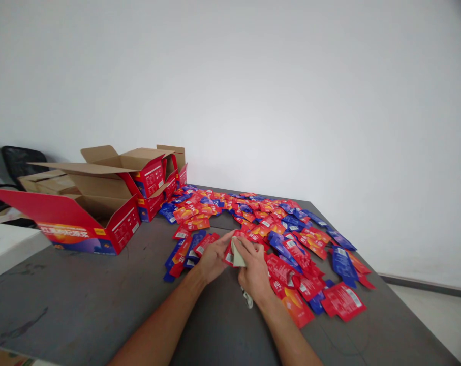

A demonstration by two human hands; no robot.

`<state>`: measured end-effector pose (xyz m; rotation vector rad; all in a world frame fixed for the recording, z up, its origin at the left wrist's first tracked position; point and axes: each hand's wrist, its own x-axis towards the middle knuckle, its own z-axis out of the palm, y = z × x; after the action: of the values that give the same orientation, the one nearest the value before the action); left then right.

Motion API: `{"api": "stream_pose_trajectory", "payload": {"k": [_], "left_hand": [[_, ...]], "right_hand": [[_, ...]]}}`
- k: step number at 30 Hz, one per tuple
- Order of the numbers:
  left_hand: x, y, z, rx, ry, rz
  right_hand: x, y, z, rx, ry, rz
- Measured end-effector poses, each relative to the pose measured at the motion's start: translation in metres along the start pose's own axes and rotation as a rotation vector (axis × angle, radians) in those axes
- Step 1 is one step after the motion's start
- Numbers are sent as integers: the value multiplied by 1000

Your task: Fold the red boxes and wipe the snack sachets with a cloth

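My left hand and my right hand meet over the grey table. Together they pinch a small stack of red packets, whose pale backs face me. Both hands are closed on the stack. Many red and blue flat packets lie scattered over the table beyond and to the right of my hands. A short row of red and blue packets lies just left of my left hand.
Several open red cardboard boxes with brown flaps stand at the table's far left. A white wall rises behind. A dark chair sits at the far left, next to a white surface.
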<state>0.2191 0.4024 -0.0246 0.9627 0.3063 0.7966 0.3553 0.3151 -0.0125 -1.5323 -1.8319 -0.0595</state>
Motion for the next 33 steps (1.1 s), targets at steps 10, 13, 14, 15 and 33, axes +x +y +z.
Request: {"api": "stream_pose_trajectory", "payload": {"k": [10, 13, 14, 15, 33], "left_hand": [[7, 5, 11, -160, 189, 4], [7, -3, 8, -156, 174, -20], [6, -6, 8, -163, 161, -21], [6, -8, 7, -171, 146, -19], [9, -5, 2, -84, 298, 126]], "right_hand": [[1, -13, -1, 41, -142, -94], [1, 0, 0, 22, -10, 14], [1, 4, 0, 14, 38, 53], [1, 8, 1, 5, 81, 87], [1, 0, 3, 163, 24, 77]]}}
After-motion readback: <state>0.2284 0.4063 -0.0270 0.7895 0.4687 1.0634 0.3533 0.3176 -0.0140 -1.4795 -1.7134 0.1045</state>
